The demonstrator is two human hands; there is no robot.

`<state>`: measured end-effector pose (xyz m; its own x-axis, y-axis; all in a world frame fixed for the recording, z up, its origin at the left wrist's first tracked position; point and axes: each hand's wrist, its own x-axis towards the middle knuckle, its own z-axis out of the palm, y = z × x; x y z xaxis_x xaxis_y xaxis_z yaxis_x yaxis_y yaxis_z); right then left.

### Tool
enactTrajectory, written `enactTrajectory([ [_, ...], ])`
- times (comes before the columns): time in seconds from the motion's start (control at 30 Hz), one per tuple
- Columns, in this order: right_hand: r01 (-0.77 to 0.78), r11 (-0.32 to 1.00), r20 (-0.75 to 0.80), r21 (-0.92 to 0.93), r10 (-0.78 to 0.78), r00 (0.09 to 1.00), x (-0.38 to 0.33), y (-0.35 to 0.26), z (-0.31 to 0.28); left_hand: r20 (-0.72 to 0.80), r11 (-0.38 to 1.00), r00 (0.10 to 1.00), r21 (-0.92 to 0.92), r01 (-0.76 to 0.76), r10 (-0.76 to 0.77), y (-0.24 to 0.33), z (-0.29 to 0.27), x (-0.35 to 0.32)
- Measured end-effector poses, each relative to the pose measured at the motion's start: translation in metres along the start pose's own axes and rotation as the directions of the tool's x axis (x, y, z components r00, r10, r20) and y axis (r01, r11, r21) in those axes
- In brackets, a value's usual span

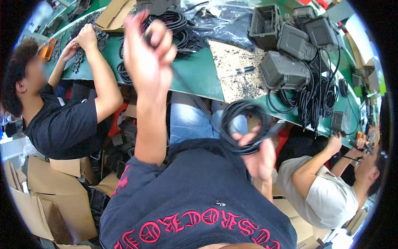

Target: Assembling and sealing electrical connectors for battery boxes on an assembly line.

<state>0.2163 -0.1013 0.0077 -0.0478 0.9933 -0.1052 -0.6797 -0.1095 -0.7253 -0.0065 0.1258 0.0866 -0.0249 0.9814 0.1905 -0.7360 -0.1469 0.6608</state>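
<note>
The person's left hand [146, 52] is lifting high in front of the camera, forearm rising steeply from the dark sleeve, fingers curling shut around the end of a black cable [199, 101]. The hand is blurring, so the exact pinch is hard to read, but the fist is closing on the cable end. The right hand [258, 155] is sitting lower and to the right, near the chest, palm turning upward, fingers wrapping around a coil of the cable [242, 126].

The cable is looking thin, black and ribbed, stretching in a slanting line from the raised left hand down to the coil, which is forming several round loops stacked together and hanging over the person's lap, just near the edge of the green table [199, 74].

Farther on the table, more bundles of black cable [174, 25] are lying behind the left hand, and grey boxy units [290, 45] with trailing leads are crowding the far right. A person in a black shirt [62, 124] is working at the left, another in a white shirt [327, 195] at the right.
</note>
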Motion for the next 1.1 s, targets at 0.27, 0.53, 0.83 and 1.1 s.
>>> enactTrajectory([
  [0.27,-0.195,0.234,-0.084,-0.953,0.412,0.907,0.045,-0.005,-0.022,-0.19,0.956,0.969,0.215,0.2,-0.16,-0.012,-0.054,-0.14],
  [0.53,0.437,-0.215,0.479,-0.874,-0.225,0.848,0.275,0.015,0.026,-0.113,0.94,0.936,0.032,0.34,-0.335,-0.017,-0.063,-0.128],
  [0.83,0.353,0.153,0.312,-0.923,-0.241,0.919,0.266,0.005,0.016,-0.216,0.92,0.905,0.062,0.388,-0.367,-0.026,-0.072,-0.123],
  [1.1,0.004,0.916,0.164,-0.4,0.067,0.984,0.16,0.001,0.052,-0.157,0.941,0.958,0.202,0.27,-0.24,-0.046,-0.057,-0.118],
])
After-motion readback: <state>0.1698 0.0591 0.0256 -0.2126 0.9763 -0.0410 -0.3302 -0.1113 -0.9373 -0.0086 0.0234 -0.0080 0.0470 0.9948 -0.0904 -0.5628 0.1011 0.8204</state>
